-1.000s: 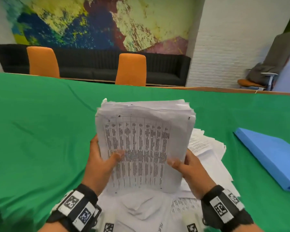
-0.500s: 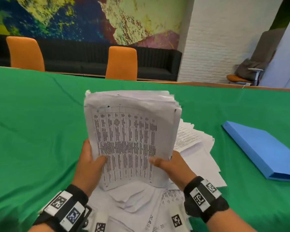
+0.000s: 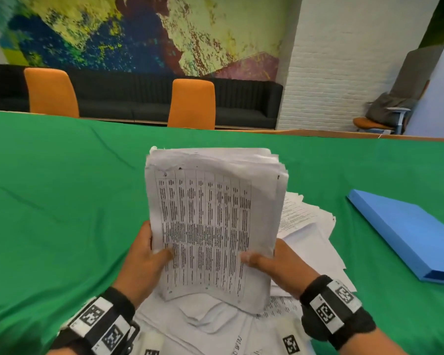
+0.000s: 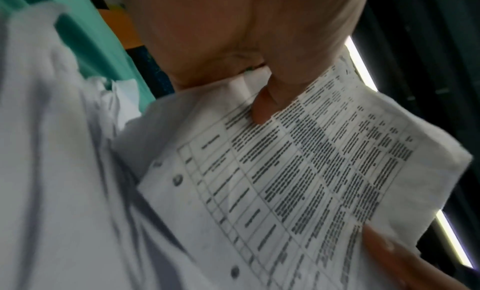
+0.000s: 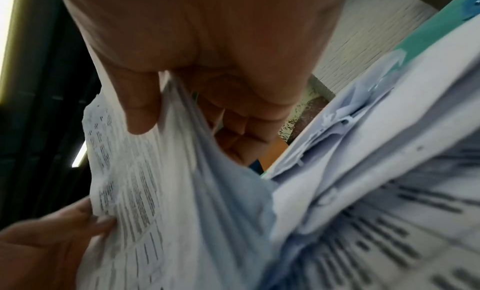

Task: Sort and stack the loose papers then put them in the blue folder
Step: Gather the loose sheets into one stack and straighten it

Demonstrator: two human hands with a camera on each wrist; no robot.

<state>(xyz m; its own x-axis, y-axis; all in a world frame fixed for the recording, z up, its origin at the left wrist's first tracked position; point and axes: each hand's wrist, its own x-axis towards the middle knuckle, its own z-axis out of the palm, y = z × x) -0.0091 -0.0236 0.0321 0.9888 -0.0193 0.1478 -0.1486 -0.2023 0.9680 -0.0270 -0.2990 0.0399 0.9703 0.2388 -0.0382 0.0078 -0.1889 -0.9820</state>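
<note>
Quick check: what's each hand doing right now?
Left hand: grips the paper stack, thumb on front.
Right hand: grips the same stack.

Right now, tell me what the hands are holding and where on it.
Both hold the paper stack, upright: left hand at its lower left edge, right hand at its lower right edge, thumbs on the front sheet.

Desk under wrinkled green cloth, wooden edge showing at far right. Behind it two orange chairs and a long black sofa along a wall with a big abstract mural in yellow, blue and maroon. White brick wall to the right; grey cloth draped over an orange-seated chair in the corner.
</note>
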